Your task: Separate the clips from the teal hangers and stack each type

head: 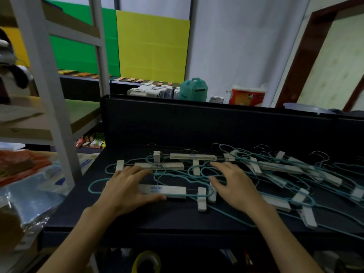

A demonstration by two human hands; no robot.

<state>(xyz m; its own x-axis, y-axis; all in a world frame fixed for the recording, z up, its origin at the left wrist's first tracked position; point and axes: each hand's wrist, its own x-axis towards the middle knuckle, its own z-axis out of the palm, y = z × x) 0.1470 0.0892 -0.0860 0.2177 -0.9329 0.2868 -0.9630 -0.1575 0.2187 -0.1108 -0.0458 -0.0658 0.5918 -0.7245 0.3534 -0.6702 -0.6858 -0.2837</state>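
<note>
Several teal wire hangers (pixel 171 175) lie tangled across a dark table (pixel 177 219), mixed with white clip hangers. The nearest white clip bar (pixel 169 191) carries blue lettering, with a white clip (pixel 201 199) at its right end. My left hand (pixel 126 191) rests flat over the left end of that bar, fingers spread, thumb along its near edge. My right hand (pixel 232 186) lies over the teal wires just right of the clip, fingers straight and spread. A denser heap of hangers and clips (pixel 285 174) fills the right side.
A dark upright panel (pixel 197 125) backs the table. A white metal rack (pixel 49 95) stands at the left with plastic bags (pixel 29 194) beside it. Boxes, a teal container (pixel 194 89) and a red pack (pixel 247 96) sit behind. A tape roll (pixel 146 262) lies below the table edge.
</note>
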